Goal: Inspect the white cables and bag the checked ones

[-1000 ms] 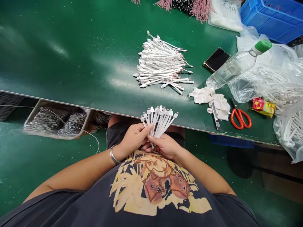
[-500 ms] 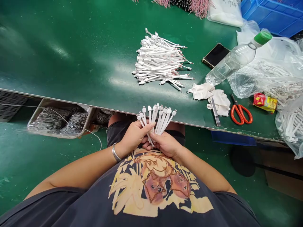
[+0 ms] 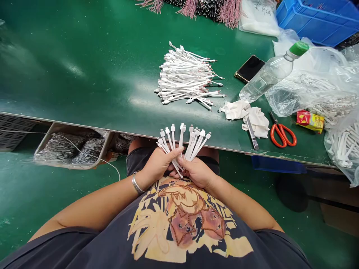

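Note:
Fanned out between my two hands are several short white cables (image 3: 193, 144) with flat plugs pointing away from me. My left hand (image 3: 159, 162) is closed, its thumb pressing one group of the cables. My right hand (image 3: 198, 170) is closed too, the thumb pinching the other group close beside it. Both hands meet in front of my shirt, just off the table edge, and their lower fingers are partly hidden. On the table beyond lies a large pile of similar white cables (image 3: 186, 76), plugs to the left and reddish wire ends to the right.
Right of the pile are a phone (image 3: 249, 68), a plastic bottle (image 3: 266, 76), white cloths (image 3: 256, 121), a cutter knife (image 3: 252, 133) and red-handled scissors (image 3: 283, 135). Plastic bags of cables (image 3: 343, 144) lie farther right. A blue crate (image 3: 316, 22) stands behind. Below the table is a bin (image 3: 70, 145).
The cables in my hands are spread differently, with more now fanned to the left side under my left thumb. The view has shifted slightly; the pile looks the same.

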A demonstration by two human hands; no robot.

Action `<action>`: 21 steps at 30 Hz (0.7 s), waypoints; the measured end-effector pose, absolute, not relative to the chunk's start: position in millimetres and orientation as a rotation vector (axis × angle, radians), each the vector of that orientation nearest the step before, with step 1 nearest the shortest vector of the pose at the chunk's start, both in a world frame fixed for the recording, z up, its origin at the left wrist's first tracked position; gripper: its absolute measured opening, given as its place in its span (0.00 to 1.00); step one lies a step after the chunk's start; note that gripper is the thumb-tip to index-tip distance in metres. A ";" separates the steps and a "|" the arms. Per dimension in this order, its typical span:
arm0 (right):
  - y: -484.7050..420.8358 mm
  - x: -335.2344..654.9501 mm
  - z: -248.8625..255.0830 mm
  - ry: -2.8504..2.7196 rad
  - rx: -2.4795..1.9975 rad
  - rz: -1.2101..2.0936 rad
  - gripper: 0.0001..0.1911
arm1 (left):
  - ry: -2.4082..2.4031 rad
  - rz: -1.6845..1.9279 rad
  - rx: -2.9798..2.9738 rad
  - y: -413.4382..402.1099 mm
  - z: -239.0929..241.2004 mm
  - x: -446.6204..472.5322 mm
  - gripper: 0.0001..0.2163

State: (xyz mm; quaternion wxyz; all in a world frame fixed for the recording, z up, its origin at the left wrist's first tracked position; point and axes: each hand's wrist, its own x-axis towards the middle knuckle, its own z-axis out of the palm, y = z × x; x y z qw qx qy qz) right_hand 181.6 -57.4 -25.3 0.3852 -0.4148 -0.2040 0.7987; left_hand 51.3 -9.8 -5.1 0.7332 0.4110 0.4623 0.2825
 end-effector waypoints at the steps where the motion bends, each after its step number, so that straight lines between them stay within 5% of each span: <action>1: -57.3 181.7 -25.4 -0.528 -1.054 2.033 0.22 | 1.013 0.620 0.912 -9.4 -5.0 52.2 0.12; 12: -58.1 183.5 -26.4 -0.558 -1.028 2.007 0.22 | 1.008 0.687 0.942 -10.1 -4.6 53.4 0.11; 21: -57.5 184.6 -28.7 -0.632 -1.025 2.046 0.25 | 0.782 0.389 0.888 -5.7 -4.9 56.3 0.11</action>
